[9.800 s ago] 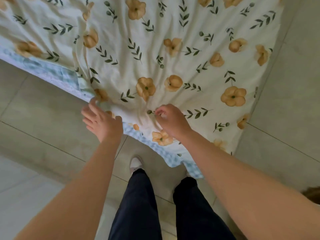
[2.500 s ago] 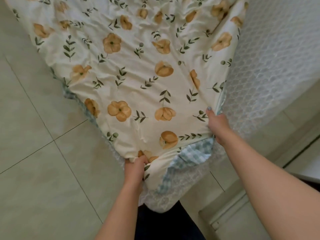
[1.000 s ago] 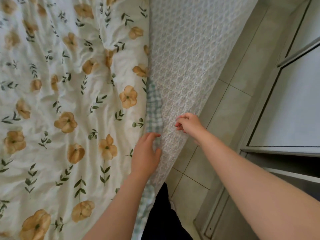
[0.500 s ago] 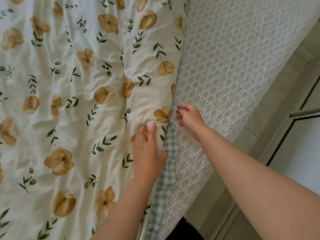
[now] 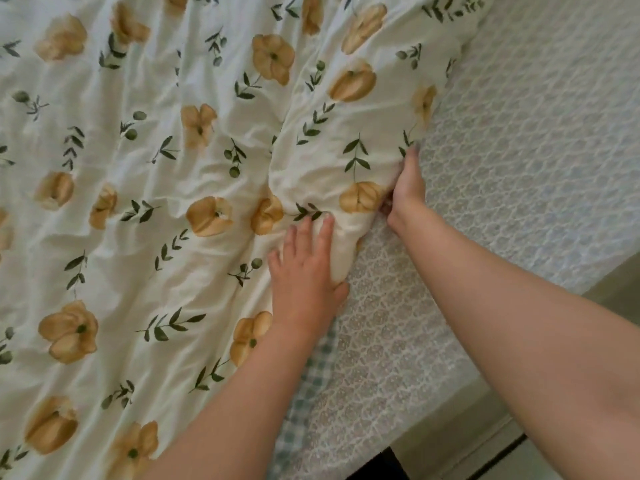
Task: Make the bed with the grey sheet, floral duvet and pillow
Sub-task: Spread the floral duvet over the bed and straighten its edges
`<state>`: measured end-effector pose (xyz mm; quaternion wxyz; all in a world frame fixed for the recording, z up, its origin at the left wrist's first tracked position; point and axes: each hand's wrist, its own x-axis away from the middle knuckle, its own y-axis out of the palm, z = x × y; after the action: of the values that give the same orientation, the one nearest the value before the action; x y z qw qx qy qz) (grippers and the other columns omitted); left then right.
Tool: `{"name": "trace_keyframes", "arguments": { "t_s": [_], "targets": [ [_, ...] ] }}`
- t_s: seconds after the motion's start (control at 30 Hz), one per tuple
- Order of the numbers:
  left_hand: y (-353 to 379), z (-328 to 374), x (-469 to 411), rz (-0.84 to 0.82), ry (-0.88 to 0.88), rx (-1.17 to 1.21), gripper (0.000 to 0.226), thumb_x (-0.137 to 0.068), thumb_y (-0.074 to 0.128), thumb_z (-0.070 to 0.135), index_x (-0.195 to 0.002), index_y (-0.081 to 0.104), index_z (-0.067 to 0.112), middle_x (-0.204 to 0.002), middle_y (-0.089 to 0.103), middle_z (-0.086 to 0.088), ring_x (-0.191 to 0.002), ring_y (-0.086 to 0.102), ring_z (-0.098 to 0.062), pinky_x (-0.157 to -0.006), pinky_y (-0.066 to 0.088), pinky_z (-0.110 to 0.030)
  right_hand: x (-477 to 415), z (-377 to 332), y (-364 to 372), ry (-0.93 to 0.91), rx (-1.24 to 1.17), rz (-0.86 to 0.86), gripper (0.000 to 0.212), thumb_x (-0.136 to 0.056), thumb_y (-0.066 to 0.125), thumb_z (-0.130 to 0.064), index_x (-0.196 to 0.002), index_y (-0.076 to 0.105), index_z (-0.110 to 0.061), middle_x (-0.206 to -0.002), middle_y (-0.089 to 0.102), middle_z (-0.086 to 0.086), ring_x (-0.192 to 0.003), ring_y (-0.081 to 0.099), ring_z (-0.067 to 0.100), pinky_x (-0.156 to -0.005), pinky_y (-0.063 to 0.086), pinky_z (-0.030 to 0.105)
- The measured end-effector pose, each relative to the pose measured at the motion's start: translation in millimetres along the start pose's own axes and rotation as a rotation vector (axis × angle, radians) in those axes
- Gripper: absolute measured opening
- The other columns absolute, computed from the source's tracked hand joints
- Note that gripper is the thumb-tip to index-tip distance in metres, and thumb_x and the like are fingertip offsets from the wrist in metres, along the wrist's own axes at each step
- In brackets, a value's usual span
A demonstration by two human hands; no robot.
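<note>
Two hands work the side edge of the floral duvet (image 5: 166, 209). Left hand (image 5: 304, 275) lies on top of the bunched edge, fingers fairly straight and slightly spread, thumb (image 5: 342, 289) tucked under the roll of fabric, so the edge sits pinched between thumb and palm. Right hand (image 5: 408, 188) is just beyond it along the same edge, its thumb pointing up along the fabric and its fingers curled under the fold, mostly hidden; it grips the lifted fold. Duvet covers the left and middle of the view, wrinkled, with a puffed ridge running up from between the hands to the top right. Grey sheet (image 5: 526, 161), lattice-patterned, lies bare to the right of the duvet edge, directly under both wrists. Checked underside (image 5: 313, 372) of the duvet peeks out below the left wrist. Duvet is cut off at top, left and bottom; the dark patch at the bottom edge is hard to make out.
</note>
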<state>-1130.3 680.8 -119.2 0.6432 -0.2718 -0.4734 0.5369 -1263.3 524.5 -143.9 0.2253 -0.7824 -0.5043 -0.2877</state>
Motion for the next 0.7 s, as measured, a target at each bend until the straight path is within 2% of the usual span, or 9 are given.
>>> {"name": "trace_keyframes", "arguments": {
  "t_s": [0.07, 0.13, 0.23, 0.33, 0.37, 0.5, 0.57, 0.63, 0.7],
  "targets": [
    [0.3, 9.6, -14.2, -0.014, -0.056, 0.0, 0.088, -0.084, 0.066, 0.027, -0.152, 0.01, 0.024, -0.149, 0.031, -0.009, -0.134, 0.036, -0.027, -0.103, 0.04, -0.039, -10.7, -22.5, -6.3, 0.022, 0.034, -0.035, 0.082, -0.065, 0.061, -0.077, -0.126, 0.058, -0.023, -0.116, 0.067, -0.001, -0.103, 0.065, 0.021, -0.088, 0.055, 0.04],
    [-4.1, 11.2, -26.0, 0.02, -0.127, 0.073, 0.062, -0.087, 0.058, 0.011, -0.143, 0.033, 0.023, -0.124, 0.054, -0.004, -0.106, 0.055, -0.024, -0.076, 0.048, -0.034, -27.7, -47.3, -11.8, 0.03, 0.097, -0.052, 0.108, -0.043, 0.074, -0.076, -0.134, 0.05, -0.022, -0.121, 0.064, 0.001, -0.104, 0.064, 0.022, -0.089, 0.055, 0.042],
    [-21.8, 2.1, -42.4, 0.075, -0.257, 0.222, 0.029, -0.087, 0.051, 0.01, -0.112, 0.056, 0.023, -0.088, 0.062, 0.003, -0.076, 0.058, -0.022, -0.057, 0.043, -0.033, -51.6, -84.2, -12.3, 0.056, 0.187, -0.096, 0.104, -0.043, 0.08, -0.066, -0.132, 0.049, -0.02, -0.116, 0.065, 0.003, -0.1, 0.065, 0.022, -0.084, 0.057, 0.038],
    [-45.6, -12.3, -52.8, 0.052, -0.344, 0.404, 0.035, -0.083, 0.048, 0.007, -0.108, 0.06, 0.027, -0.085, 0.063, 0.003, -0.075, 0.057, -0.02, -0.06, 0.045, -0.033, -55.5, -118.4, 1.1, 0.095, 0.318, -0.177, 0.059, -0.074, 0.076, -0.046, -0.121, 0.057, -0.016, -0.105, 0.065, 0.001, -0.088, 0.062, 0.014, -0.064, 0.053, 0.025],
    [-55.7, -17.3, -55.3, 0.054, -0.37, 0.489, 0.036, -0.082, 0.047, 0.004, -0.104, 0.061, 0.028, -0.084, 0.063, 0.004, -0.077, 0.057, -0.02, -0.061, 0.043, -0.032, -56.9, -129.8, 13.1, 0.062, 0.376, -0.176, 0.052, -0.078, 0.074, -0.038, -0.121, 0.057, -0.013, -0.105, 0.065, 0.002, -0.085, 0.06, 0.013, -0.062, 0.051, 0.024],
    [-93.8, -46.0, -69.8, 0.186, -0.457, 0.735, 0.028, -0.081, 0.046, 0.0, -0.09, 0.057, 0.024, -0.079, 0.059, 0.001, -0.078, 0.056, -0.026, -0.061, 0.038, -0.033, -35.8, -175.0, 94.4, -0.337, 0.449, -0.155, 0.067, -0.077, 0.07, -0.033, -0.135, 0.044, -0.01, -0.126, 0.057, 0.005, -0.107, 0.057, 0.02, -0.088, 0.052, 0.035],
    [-109.6, -64.3, -79.3, 0.344, -0.515, 0.696, 0.033, -0.079, 0.047, -0.001, -0.104, 0.056, 0.02, -0.091, 0.061, -0.003, -0.086, 0.056, -0.027, -0.062, 0.037, -0.033, -16.5, -184.1, 143.3, -0.496, 0.487, -0.281, 0.058, -0.084, 0.066, -0.031, -0.136, 0.048, -0.01, -0.126, 0.057, 0.0, -0.112, 0.055, 0.018, -0.093, 0.05, 0.032],
    [-115.2, -78.1, -81.9, 0.539, -0.607, 0.513, 0.047, -0.079, 0.051, -0.002, -0.121, 0.044, 0.019, -0.115, 0.053, -0.008, -0.103, 0.05, -0.027, -0.077, 0.041, -0.037, -2.1, -170.8, 177.6, -0.564, 0.64, -0.482, 0.046, -0.092, 0.059, -0.015, -0.137, 0.05, -0.009, -0.125, 0.056, -0.002, -0.115, 0.054, 0.012, -0.094, 0.048, 0.022],
    [-112.6, -77.4, -82.9, 0.706, -0.507, 0.244, 0.058, -0.077, 0.057, -0.005, -0.126, 0.039, 0.019, -0.124, 0.042, -0.013, -0.109, 0.041, -0.028, -0.091, 0.037, -0.04, -1.7, -143.8, 192.9, -0.503, 0.865, -0.646, 0.063, -0.091, 0.055, -0.003, -0.149, 0.033, -0.014, -0.143, 0.045, 0.001, -0.13, 0.043, 0.015, -0.106, 0.04, 0.025]
  ]
}}
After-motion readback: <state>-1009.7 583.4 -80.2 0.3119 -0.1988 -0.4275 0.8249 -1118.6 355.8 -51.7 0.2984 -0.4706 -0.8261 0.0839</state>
